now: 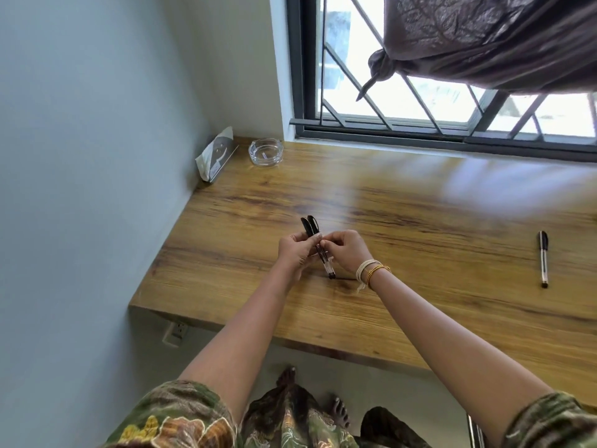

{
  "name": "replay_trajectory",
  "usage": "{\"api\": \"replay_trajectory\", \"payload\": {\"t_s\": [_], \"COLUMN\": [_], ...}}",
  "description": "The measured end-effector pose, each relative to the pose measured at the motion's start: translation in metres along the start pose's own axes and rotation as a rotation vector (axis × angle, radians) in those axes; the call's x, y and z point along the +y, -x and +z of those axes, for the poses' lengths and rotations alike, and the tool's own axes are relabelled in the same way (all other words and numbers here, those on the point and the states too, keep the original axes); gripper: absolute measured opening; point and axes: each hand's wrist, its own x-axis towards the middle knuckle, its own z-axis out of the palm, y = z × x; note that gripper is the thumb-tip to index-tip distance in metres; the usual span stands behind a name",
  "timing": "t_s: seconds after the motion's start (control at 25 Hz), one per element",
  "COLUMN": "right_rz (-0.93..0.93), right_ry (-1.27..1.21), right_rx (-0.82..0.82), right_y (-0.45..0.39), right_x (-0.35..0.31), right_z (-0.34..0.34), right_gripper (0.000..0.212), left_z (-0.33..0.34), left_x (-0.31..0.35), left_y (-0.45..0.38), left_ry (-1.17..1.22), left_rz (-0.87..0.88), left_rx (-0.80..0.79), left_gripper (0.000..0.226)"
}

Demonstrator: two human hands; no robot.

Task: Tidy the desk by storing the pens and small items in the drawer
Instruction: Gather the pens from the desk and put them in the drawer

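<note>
Over the middle of the wooden desk (403,221) both my hands grip a small bundle of black-capped pens (312,228). My left hand (295,250) wraps the bundle from the left. From the right, the fingers of my right hand (347,248) pinch the barrels. The caps stick up past my fingers and the tips point down toward the desk. One more black-capped pen (543,257) lies alone on the desk far to the right. No drawer shows in the head view.
A glass ashtray (266,152) and a tissue pack (215,155) sit in the desk's far left corner by the wall. A barred window (420,101) with a knotted curtain (484,43) runs behind the desk. A wall socket (176,333) sits under the desk's left end.
</note>
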Motion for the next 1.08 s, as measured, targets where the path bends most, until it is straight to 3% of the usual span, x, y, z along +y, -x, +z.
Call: {"api": "replay_trajectory", "payload": {"t_s": [0.2, 0.52, 0.8, 0.92, 1.08], "right_rz": [0.061, 0.24, 0.395, 0.459, 0.531], "right_ry": [0.059, 0.172, 0.433, 0.497, 0.532], "right_rx": [0.177, 0.45, 1.013, 1.083, 1.107], "right_y": [0.003, 0.001, 0.031, 0.039, 0.044], "right_x": [0.014, 0.064, 0.109, 0.133, 0.155], "right_z": [-0.034, -0.096, -0.143, -0.17, -0.192], "right_gripper": [0.016, 0.017, 0.018, 0.017, 0.03], "left_z": [0.03, 0.099, 0.141, 0.16, 0.185], "left_x": [-0.007, -0.011, -0.022, -0.03, -0.037], "left_y": [-0.008, -0.034, -0.044, -0.042, -0.044], "left_ry": [-0.084, -0.309, -0.487, -0.513, -0.509], "left_rz": [-0.028, -0.09, -0.115, -0.129, -0.151], "left_rx": [-0.007, -0.187, -0.311, -0.343, -0.326], "left_gripper": [0.008, 0.008, 0.029, 0.023, 0.024]}}
